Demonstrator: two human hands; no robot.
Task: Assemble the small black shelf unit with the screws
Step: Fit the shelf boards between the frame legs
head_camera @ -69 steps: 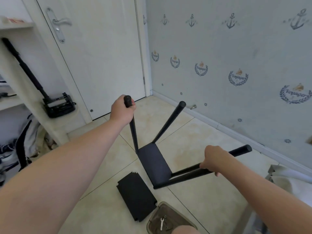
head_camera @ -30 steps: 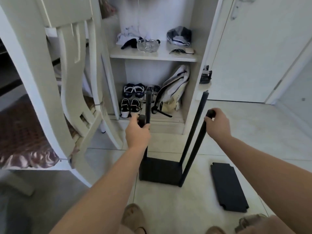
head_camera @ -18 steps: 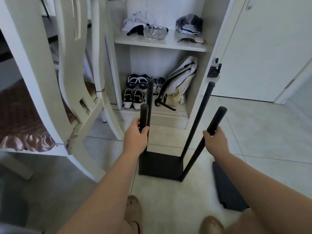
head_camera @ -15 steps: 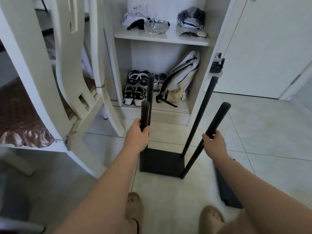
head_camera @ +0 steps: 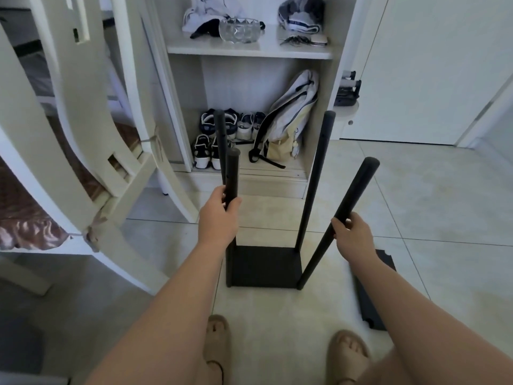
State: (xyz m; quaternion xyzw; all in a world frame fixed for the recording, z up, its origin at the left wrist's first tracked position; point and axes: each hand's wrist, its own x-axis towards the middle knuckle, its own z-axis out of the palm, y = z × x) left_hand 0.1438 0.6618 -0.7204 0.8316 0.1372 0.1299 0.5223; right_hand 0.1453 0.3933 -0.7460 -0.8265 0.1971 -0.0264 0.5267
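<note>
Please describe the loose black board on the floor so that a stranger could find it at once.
Facing the open white cupboard, find the black shelf unit standing on the tiles before it. Right of its base, a flat black board lies on the floor, partly behind the person's right arm. Unlike the unit's base board, it carries no poles.

Home, not a shop or lab; a bedroom or entry corner.

Evidence:
- White open cupboard (head_camera: 319, 55) with sneakers (head_camera: 204, 154) on the bottom level and a backpack (head_camera: 291, 115) leaning beside them.
- On the shelf above, a glass bowl (head_camera: 240, 30) and folded clothes (head_camera: 301, 15).
- White interior door (head_camera: 430, 65) to the right, pale tiled floor (head_camera: 430, 204).
- White wooden furniture (head_camera: 83, 140) at left with brown satin fabric (head_camera: 25, 226) behind it. Possibly a chair or a bed end, hard to tell from this angle.
- Person stands in open sandals (head_camera: 218, 348).
</note>
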